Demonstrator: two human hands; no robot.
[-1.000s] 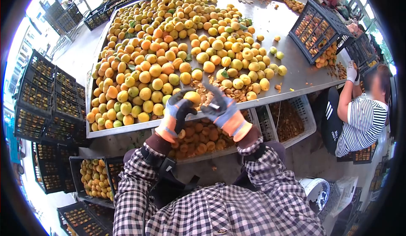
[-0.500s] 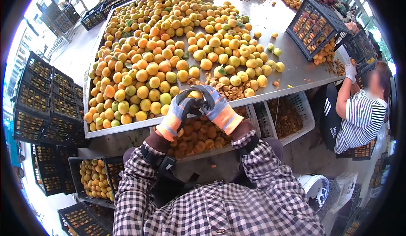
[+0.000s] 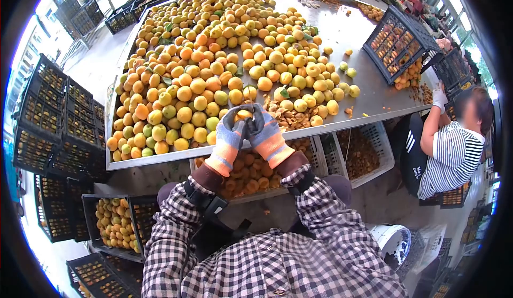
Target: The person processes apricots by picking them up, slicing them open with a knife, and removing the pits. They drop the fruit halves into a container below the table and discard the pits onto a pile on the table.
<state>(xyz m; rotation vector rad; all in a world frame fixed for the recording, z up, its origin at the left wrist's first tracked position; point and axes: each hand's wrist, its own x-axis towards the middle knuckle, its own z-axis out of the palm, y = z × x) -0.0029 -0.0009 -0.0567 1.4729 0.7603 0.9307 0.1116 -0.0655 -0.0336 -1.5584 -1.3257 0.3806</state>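
My left hand (image 3: 230,140) and my right hand (image 3: 265,135), both in grey-and-orange gloves with dark fingertips, meet at the near edge of the metal table. Their fingers curl around a yellow apricot (image 3: 244,115), which shows only in part between them. Just beyond lies a big heap of yellow, orange and greenish apricots (image 3: 184,92). Brown apricot pits (image 3: 291,118) are piled to the right of my fingers, on the table. Below my hands, under the table edge, a crate holds split apricot halves (image 3: 251,172).
A white crate (image 3: 386,144) of brown pits stands under the table. On the table's right, a dark crate (image 3: 398,44) tips out fruit beside a person in a striped shirt (image 3: 454,146). Stacked black crates (image 3: 56,119) line the left; a white bucket (image 3: 395,239) sits at lower right.
My hands have drawn closer together, the right one shifting left, still around the apricot. The view has shifted slightly. The person at right has moved an arm a little.
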